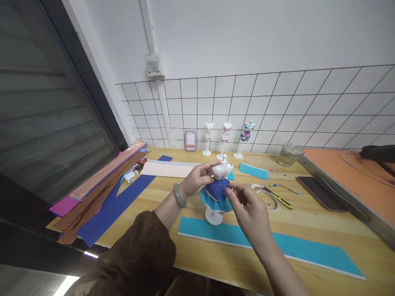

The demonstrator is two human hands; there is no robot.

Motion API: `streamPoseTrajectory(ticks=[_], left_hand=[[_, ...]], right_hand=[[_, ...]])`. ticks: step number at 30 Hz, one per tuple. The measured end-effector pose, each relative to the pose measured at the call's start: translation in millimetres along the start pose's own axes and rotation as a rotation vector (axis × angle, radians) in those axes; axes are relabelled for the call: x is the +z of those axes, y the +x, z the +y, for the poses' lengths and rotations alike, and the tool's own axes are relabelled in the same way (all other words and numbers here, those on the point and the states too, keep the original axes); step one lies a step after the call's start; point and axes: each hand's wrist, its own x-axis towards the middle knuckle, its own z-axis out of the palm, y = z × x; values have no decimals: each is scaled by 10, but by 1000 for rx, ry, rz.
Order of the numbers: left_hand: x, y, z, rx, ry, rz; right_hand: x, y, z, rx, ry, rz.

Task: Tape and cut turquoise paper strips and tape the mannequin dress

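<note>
A small white dress form [221, 170] stands on a round base in front of me. It wears a skirt with a dark blue paper layer [216, 190] over a turquoise one [212, 201]. My left hand [197, 179] steadies the dress form from the left, fingers behind its upper body and thumb at the waist. On the other side, my right hand [248, 205] pinches the edge of the dark blue layer between thumb and fingertips. A long turquoise paper strip [210, 231] with a white edge lies below and passes behind my right forearm.
Three small dress forms [226, 133] and a phone [190, 140] stand along the wall. Coloured paper sheets [105, 181] are piled left. Right are a yellow-black cutter [282, 199], a tape roll [268, 199], a glass jar [290, 155], a dark flat slab [322, 193] and an orange board [354, 181].
</note>
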Motion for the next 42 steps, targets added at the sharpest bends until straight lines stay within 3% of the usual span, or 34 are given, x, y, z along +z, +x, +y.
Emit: streamPoseTrajectory(ticks=[6, 15, 22, 32, 42], left_hand=[[-27, 2, -34, 30, 23, 3], [-170, 5, -197, 29, 11, 35], [-173, -3, -160, -8, 43, 54], [-154, -63, -125, 45, 139, 6], [-124, -103, -108, 90, 364, 13]], right_hand=[[135, 73, 85, 42, 8, -33], [245, 150, 153, -161, -5, -57], [315, 188, 238, -91, -13, -50], [337, 213, 219, -52, -27, -18], [321, 261, 224, 114, 78, -46]])
